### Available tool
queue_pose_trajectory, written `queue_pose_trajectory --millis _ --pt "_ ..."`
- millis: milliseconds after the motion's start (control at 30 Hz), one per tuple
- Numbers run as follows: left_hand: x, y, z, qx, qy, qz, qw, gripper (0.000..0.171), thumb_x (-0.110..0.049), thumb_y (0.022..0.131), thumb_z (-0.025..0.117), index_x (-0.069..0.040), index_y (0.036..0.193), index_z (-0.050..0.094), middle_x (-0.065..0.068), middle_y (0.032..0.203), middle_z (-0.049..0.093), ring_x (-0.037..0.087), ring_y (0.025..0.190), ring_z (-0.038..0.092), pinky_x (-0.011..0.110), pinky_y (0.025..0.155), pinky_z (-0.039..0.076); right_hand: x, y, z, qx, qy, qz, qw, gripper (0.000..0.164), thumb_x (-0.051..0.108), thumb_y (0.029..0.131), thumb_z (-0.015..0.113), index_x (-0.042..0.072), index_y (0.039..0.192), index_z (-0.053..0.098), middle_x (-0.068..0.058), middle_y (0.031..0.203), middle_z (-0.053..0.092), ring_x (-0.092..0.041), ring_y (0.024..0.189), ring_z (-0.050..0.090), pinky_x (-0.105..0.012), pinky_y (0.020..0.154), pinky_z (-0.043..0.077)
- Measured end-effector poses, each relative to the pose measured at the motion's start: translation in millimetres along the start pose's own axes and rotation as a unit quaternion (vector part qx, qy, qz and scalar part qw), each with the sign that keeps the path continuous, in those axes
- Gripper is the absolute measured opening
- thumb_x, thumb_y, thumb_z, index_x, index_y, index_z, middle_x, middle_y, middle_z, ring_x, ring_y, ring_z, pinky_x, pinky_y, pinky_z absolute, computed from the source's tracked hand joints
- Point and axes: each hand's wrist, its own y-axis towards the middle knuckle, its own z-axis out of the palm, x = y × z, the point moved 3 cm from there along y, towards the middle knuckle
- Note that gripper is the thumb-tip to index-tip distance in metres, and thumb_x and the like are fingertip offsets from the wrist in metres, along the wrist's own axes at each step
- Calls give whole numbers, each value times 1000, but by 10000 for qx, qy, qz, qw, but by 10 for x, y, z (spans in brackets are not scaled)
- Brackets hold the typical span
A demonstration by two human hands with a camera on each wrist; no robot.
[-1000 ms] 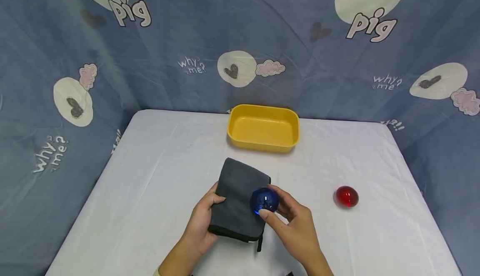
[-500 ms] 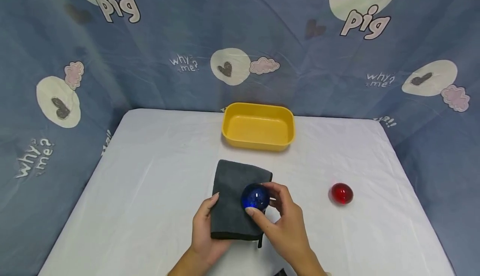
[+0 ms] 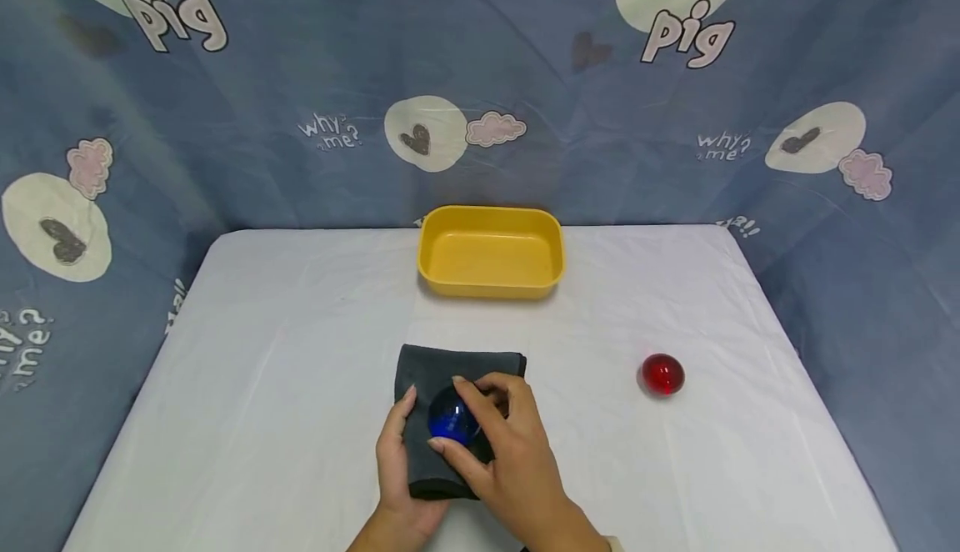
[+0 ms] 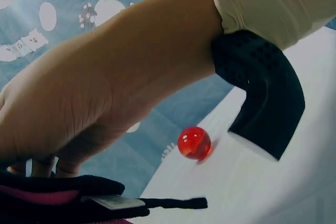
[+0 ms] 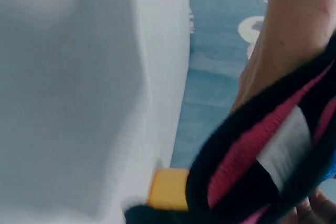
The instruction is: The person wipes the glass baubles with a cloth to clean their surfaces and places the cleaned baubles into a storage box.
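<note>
In the head view my left hand (image 3: 397, 469) holds a folded dark grey cloth (image 3: 442, 363) from below, its thumb along the left edge. My right hand (image 3: 517, 456) pinches a clear blue ball (image 3: 448, 419) between thumb and fingertips, right over the cloth's face. Both wrist views show the cloth from the side, as folded layers with pink (image 5: 257, 142) inside, a white label (image 5: 286, 148) and, in the left wrist view, a dark loop (image 4: 181, 203). Only a sliver of blue appears at the right wrist view's edge. Most left fingers are hidden behind the cloth.
A red ball (image 3: 662, 374) rests on the white-covered table (image 3: 300, 368), to the right of both hands. Beyond the cloth, near the back edge, stands a yellow tray (image 3: 491, 260). Blue printed fabric (image 3: 570, 160) hangs behind and along the sides.
Both hands, the cloth and the blue ball have shifted left in the head view, whose whole scene also slid left. The right hand has turned, its fingers now more over the ball.
</note>
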Motion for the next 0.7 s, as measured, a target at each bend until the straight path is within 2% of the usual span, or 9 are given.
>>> queue_pose_trajectory --millis 100,167,300,400,533,600,700 --pt "-30 -23 -38 -191 -251 76 9995 56 -56 110 33 -24 155 23 2 140 50 15 124 52 34 104 45 24 1 78 291 -272 -110 9991 66 46 100 69 9 152 53 -14 130 51 -21 108 54 -36 89 54" --pt "-47 -28 -58 -295 -380 119 9988 56 -56 109 35 -23 154 25 2 139 52 15 123 54 34 104 47 29 -7 112 575 -427 -72 9974 73 46 100 70 8 157 46 -15 132 52 -23 113 55 -41 93 54" --pt "-53 -13 -95 -381 -355 182 9985 58 -59 109 36 -21 152 28 2 137 54 15 123 56 34 105 48 27 -38 145 929 -680 -115 9933 78 45 102 67 8 163 35 -17 137 53 -27 122 54 -48 99 51" --pt "-46 -1 -117 -492 -180 198 9984 59 -61 108 35 -20 150 30 0 136 54 14 123 56 33 106 47 28 -49 149 786 -785 -395 9930 68 43 104 64 9 158 42 -15 136 54 -28 122 54 -47 95 50" --pt "-43 -1 -135 -751 169 195 9968 55 -57 109 33 -19 148 33 -2 135 54 12 123 55 31 107 45 20 -46 140 387 -845 -666 9934 54 43 103 65 9 144 58 -12 129 58 -27 114 56 -46 88 49" --pt "-38 1 -137 -822 406 162 9957 53 -53 109 33 -18 149 31 -2 137 52 12 124 53 30 107 45 1 -37 134 249 -858 -592 9942 51 47 103 64 7 137 63 -10 123 59 -27 109 56 -45 87 48" --pt "-27 8 -135 -834 771 159 9934 51 -47 109 32 -16 149 28 0 140 47 13 125 50 30 106 43 -51 -26 138 170 -872 -226 9958 55 55 102 62 6 127 68 -8 114 60 -25 102 54 -43 87 45"
